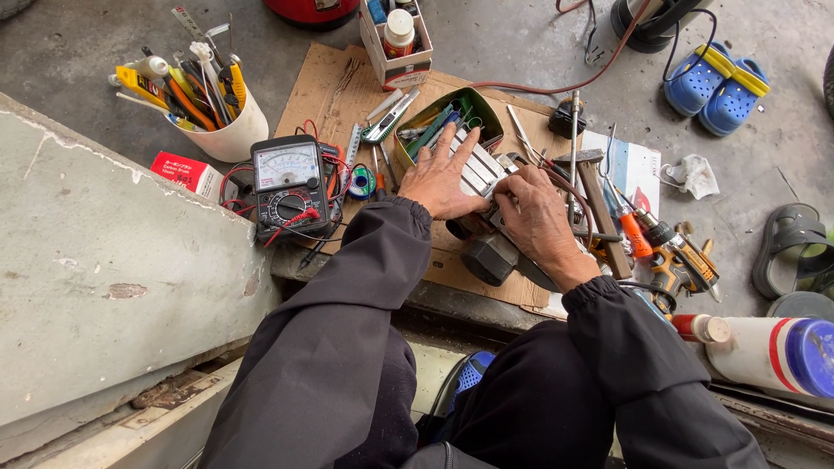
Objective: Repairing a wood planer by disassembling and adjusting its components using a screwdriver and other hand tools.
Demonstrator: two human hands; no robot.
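both hands are on the same silver-and-black power tool lying mid-cardboard: left hand spread flat on its ribbed metal top, likely pinning it steady, right hand curled over the right side, gripping. analog multimeter sits just left, hammer just right, all within reach.

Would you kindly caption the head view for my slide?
Both hands, left and right, rest on a power tool beside a multimeter.
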